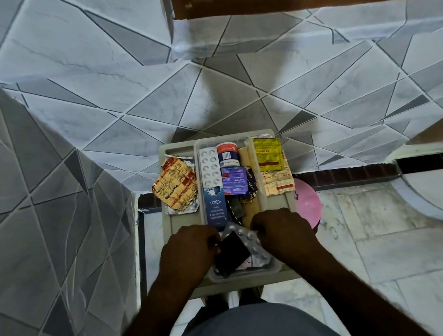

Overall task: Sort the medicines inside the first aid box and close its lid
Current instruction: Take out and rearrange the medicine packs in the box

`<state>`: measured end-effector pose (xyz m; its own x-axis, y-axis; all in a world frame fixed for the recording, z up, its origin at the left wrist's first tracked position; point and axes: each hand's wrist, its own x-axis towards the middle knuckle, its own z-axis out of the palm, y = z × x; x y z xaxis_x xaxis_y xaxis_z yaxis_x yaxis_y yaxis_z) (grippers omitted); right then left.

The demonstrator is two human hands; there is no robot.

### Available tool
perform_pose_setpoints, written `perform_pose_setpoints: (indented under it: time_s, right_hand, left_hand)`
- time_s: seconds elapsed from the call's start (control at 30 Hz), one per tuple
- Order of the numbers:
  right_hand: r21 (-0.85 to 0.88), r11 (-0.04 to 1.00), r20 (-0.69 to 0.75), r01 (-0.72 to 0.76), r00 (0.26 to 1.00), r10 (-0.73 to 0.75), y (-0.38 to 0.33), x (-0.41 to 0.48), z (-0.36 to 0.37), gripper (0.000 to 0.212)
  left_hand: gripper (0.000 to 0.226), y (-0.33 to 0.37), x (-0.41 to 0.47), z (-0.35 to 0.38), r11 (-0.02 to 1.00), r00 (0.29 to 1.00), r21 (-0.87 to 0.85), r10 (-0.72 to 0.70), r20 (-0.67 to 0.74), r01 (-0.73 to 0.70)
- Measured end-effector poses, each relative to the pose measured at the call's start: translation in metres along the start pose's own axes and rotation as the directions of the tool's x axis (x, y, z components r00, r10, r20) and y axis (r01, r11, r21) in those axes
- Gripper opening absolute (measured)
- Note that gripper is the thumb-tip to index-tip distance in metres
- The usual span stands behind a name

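— Where is the first aid box [182,219]?

— Low in the middle of the frame, a grey box open at the top, with a clear inner tray [271,268] down its centre.

— And the hands?

— Both are at the bottom end of that tray. The left hand [188,250] has its fingers curled and pinches a black packet [232,252] by its left edge. The right hand [283,232] is curled too. Its fingertips are hidden under the knuckles, but it seems to grip the right edge of a silver blister strip [250,240].

— How do those two things lie?

— The black packet lies partly over the silver strip, and both are tilted between the hands.

— What else is in the tray?

— A white blister strip [209,166] at its upper left, with a white jar [227,153] just right of it. Below the jar is a purple carton [234,180], and below the white strip a blue carton [215,207].

— And outside the tray?

— Crumpled yellow-and-red foil strips [177,186] fill the box's left section. A yellow sachet [267,154] lies in the right one, over more foil.

— Anything around the box?

— A pink round object [308,199] shows just beyond its right side. Grey patterned tiles [96,99] cover the upper frame.
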<state>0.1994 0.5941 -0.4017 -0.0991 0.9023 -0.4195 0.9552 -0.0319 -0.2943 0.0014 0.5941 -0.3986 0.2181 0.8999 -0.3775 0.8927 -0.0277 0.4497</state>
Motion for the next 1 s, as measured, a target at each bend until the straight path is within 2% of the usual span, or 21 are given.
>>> perform_pose_setpoints:
  time_s: [0.13,0.33,0.47,0.53,0.6,0.67,0.83,0.9,1.0]
  right_hand:
    - [-0.046,0.998,0.019,0.052,0.999,-0.051,-0.002,-0.001,0.002,0.026]
    - [-0.185,0.976,0.007,0.118,0.993,-0.119,-0.002,-0.008,0.016,0.030]
    - [-0.221,0.960,-0.023,0.170,0.983,-0.180,-0.006,-0.008,0.020,0.025]
    - [-0.208,0.962,-0.024,0.179,0.982,-0.188,-0.007,-0.008,0.021,0.026]
    - [-0.152,0.973,-0.018,0.172,0.984,-0.177,-0.003,-0.006,0.019,0.028]
    - [0.009,0.990,-0.045,0.140,0.989,-0.140,0.004,-0.002,0.010,0.026]
    - [0.405,0.914,-0.277,0.016,0.955,0.106,0.035,0.023,-0.016,0.007]
    - [0.483,0.874,-0.287,-0.055,0.933,0.217,0.055,0.041,-0.017,0.006]
    - [0.615,0.777,-0.221,-0.134,0.917,0.333,0.072,0.068,-0.020,0.005]
  left_hand:
    - [0.026,0.007,-0.005,0.015,0.989,0.993,0.093,0.120,-0.014,-0.118]
    - [0.030,0.001,0.000,0.027,0.971,0.992,0.204,0.127,-0.014,-0.122]
    - [0.027,0.000,0.000,0.040,0.934,0.983,0.322,0.178,-0.037,-0.157]
    - [0.027,-0.002,0.000,0.043,0.935,0.982,0.317,0.185,-0.041,-0.163]
    - [0.025,-0.004,0.000,0.041,0.962,0.981,0.221,0.180,-0.068,-0.161]
    - [0.024,-0.006,0.001,0.031,0.988,0.982,0.042,0.150,-0.114,-0.146]
    - [0.006,-0.018,0.015,-0.003,0.943,0.966,-0.329,-0.039,-0.257,-0.050]
    - [0.005,-0.033,0.028,-0.012,0.889,0.923,-0.457,-0.193,-0.333,0.021]
    - [0.010,-0.063,0.047,-0.014,0.839,0.833,-0.536,-0.360,-0.419,0.093]
